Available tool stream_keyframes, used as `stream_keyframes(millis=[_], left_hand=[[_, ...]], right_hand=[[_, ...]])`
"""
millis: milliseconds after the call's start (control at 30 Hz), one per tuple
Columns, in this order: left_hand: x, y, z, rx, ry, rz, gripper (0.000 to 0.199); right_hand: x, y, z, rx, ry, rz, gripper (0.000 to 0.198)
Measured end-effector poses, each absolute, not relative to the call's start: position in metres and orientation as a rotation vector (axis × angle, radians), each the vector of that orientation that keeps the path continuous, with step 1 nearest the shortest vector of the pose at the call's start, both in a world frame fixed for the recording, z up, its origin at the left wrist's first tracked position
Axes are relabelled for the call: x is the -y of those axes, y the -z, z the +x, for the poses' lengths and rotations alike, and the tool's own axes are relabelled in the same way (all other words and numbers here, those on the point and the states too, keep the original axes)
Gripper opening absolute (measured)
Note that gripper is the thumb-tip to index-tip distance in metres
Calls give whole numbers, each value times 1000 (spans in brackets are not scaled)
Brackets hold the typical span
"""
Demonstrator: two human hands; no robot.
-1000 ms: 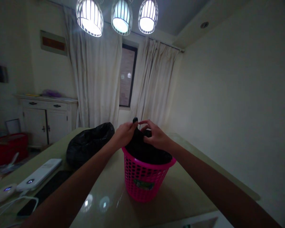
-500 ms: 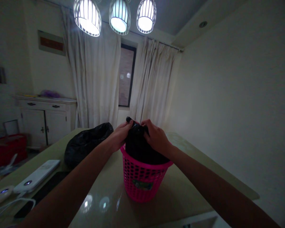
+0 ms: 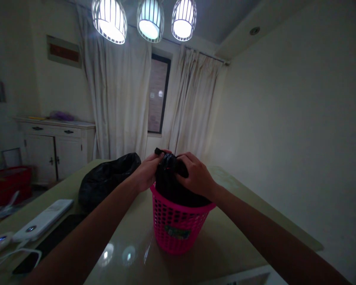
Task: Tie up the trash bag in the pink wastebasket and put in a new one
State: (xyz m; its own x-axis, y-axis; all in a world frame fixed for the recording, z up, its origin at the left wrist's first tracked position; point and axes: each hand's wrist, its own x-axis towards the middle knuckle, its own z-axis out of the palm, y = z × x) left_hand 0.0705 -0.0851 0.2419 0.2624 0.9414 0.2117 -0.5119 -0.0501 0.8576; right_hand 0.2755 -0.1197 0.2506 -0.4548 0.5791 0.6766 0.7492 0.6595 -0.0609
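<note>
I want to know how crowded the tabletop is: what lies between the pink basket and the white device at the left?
In the head view, a filled black bag lies between the pink basket and the white device.

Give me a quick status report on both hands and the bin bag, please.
Left hand and right hand both gripping the black bag's gathered top. Bag sits in pink basket. Second black bag lies left, apart.

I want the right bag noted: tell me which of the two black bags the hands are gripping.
The black bag in the pink basket, gripped by left hand and right hand; the other black bag lies untouched on the table.
</note>
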Motion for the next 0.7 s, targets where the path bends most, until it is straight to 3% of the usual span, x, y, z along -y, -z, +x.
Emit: stream_keyframes(millis=[100,300,500,700], left_hand=[[87,-243,69,-517,-1271,1101,9],[87,-246,64,-493,-1260,1482,43],[77,-218,16,-906,-1525,1497,71],[69,-165,-11,-1150,-1502,1442,66]], right_hand=[[122,-252,276,2123,406,-971,35],[123,-268,277,2150,434,-968,14],[132,-257,337,2107,-30,-939,38],[138,-234,387,2111,-239,-1124,46]])
